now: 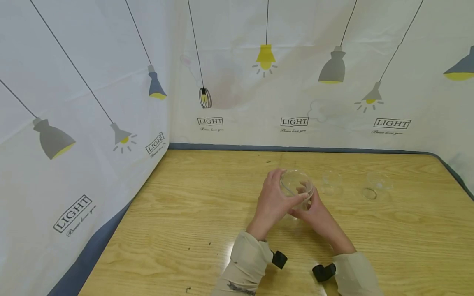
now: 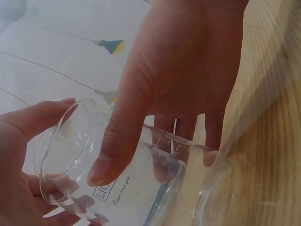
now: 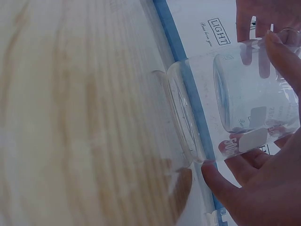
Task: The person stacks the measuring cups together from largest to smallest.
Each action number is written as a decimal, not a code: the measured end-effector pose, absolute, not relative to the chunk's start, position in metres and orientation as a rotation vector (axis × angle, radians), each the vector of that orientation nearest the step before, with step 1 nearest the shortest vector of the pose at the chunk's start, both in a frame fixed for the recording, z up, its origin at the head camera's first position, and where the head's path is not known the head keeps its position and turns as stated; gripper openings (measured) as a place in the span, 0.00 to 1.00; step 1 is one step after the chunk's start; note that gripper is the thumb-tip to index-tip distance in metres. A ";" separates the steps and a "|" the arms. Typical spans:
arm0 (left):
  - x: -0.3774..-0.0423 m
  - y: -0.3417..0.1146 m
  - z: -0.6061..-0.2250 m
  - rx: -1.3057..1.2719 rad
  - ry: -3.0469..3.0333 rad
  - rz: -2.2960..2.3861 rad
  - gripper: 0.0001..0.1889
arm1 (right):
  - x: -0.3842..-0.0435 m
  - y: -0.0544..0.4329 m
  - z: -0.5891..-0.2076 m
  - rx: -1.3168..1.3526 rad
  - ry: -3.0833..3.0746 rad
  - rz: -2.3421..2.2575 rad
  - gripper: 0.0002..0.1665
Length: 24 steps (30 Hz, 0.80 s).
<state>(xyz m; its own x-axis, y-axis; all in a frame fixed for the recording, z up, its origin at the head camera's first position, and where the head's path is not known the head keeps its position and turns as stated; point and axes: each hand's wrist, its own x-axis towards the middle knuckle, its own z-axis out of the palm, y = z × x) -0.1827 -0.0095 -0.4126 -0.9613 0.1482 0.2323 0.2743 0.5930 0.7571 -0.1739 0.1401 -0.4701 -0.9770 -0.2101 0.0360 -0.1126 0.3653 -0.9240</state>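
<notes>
Both hands hold a clear glass beaker over the wooden table. White graduation marks run along its side, and in the right wrist view a smaller glass beaker sits inside it, its base short of the outer one's. On the left, my left hand grips the glass, thumb across the near side and fingers round the far left. My right hand holds it from the right, with its thumb near the base in the right wrist view. The beaker's base appears close to the table surface.
To the right of the hands stand two more clear glass vessels, the farther one with a round base outline. The wooden table ends at a curtain printed with lamps, at the back and left.
</notes>
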 end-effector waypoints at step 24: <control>-0.182 -0.010 -0.415 -0.344 -2.683 -1.303 0.44 | -0.174 0.139 -0.470 -0.311 2.517 -1.713 0.54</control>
<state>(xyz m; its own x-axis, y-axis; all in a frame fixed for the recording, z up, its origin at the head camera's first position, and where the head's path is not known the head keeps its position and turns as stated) -0.1822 -0.0097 -0.4151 -0.9641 0.1438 0.2232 0.2643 0.5991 0.7558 -0.1742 0.1394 -0.4698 -0.9760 -0.2125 0.0468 -0.1215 0.3540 -0.9273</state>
